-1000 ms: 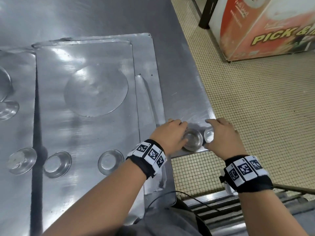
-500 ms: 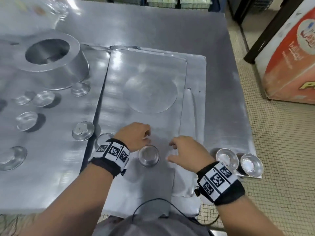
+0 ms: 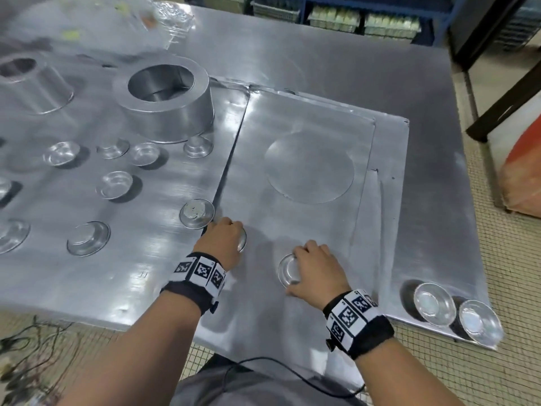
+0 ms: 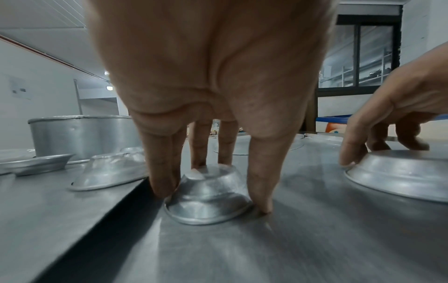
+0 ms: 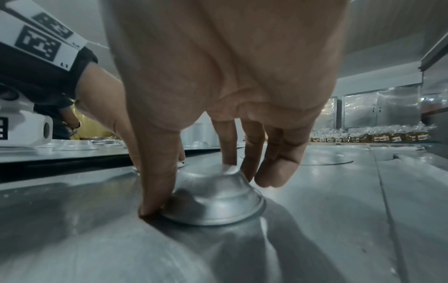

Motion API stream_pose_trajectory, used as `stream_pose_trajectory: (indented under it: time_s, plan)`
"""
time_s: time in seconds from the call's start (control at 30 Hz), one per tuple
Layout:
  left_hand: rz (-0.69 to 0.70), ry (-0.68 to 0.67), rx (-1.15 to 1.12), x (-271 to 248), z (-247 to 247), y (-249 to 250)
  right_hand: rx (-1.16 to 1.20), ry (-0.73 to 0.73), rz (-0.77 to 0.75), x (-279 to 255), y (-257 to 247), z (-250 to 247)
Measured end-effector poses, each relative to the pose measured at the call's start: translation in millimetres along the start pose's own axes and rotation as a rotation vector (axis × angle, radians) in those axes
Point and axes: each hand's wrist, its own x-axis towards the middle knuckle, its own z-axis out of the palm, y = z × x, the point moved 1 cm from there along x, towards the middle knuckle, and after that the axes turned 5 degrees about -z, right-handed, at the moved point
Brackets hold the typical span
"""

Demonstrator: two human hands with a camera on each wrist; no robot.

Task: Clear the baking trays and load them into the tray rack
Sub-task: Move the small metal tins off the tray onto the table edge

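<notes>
A: Aluminium everywhere in the head view. The left hand [image 3: 223,242] covers one small tart mould [image 3: 241,241] at the left edge of the near baking tray [image 3: 292,118], and the right hand [image 3: 314,269] sits over a second mould [image 3: 286,270] just to its right. Two more moulds [image 3: 435,303] lie well off to the right of the right hand, at the table corner.

B: Are they gripped or only touched?

A: The left wrist view settles it for that side: the mould [image 4: 207,195] is upside down, the fingers [image 4: 260,172] stand narrow around it, tips at its rim on both sides and two more behind the base. That hand pinches it. An upturned neighbour [image 4: 109,172] lies just beyond on the next tray [image 4: 48,210], beside a tall cake tin [image 4: 82,134].

B: And the right?

A: The right wrist view shows its mould [image 5: 213,199] also upside down, thumb [image 5: 155,183] pressed to the near rim, fingers curled over the far side: held narrow.

B: So, to lift well?

A: I'd judge: get the tips under the flared rims, since the sloped walls look slippery. Lift both straight up, carry them toward the corner pair, and keep clear of the tray's raised edge.
</notes>
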Motion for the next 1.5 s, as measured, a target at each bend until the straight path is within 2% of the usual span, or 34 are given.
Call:
stream_pose_trajectory:
  time_s: [0.17, 0.3, 0.43, 0.57, 0.8, 0.97, 1.2, 1.5]
  plan:
    - [0.002, -0.020, 0.055, 0.1, 0.8, 0.9, 0.030, 0.007, 0.014, 2.9, 1.2, 4.8]
    - [-0.004, -0.085, 0.129, -2.1, -13.7, 10.7, 0.089, -0.008, 0.041, 5.5, 3.0, 3.3]
    - [0.000, -0.090, 0.269, -4.6, -15.3, 25.5, 0.157, 0.000, 0.067, 4.1, 7.2, 1.0]
    - [-0.005, -0.057, 0.212, -9.1, -13.4, 38.0, 0.183, 0.077, 0.070, -3.2, 12.8, -5.5]
    - [0.165, 0.045, 0.015, -20.1, -43.3, 88.6, 0.215, 0.303, 0.078, -27.3, 34.1, -29.2]
    - [0.298, 0.042, -0.065, -18.7, -56.0, 128.3, 0.192, 0.399, 0.202, -50.1, 64.2, -47.1]
    - [0.541, 0.016, 0.010, -9.1, -49.5, 184.0, 0.190, 0.394, 0.375, -84.5, 112.6, -58.1]
    - [0.647, -0.096, 0.088, -3.0, -44.0, 268.2, 0.210, 0.323, 0.538, -121.4, 179.6, -60.0]
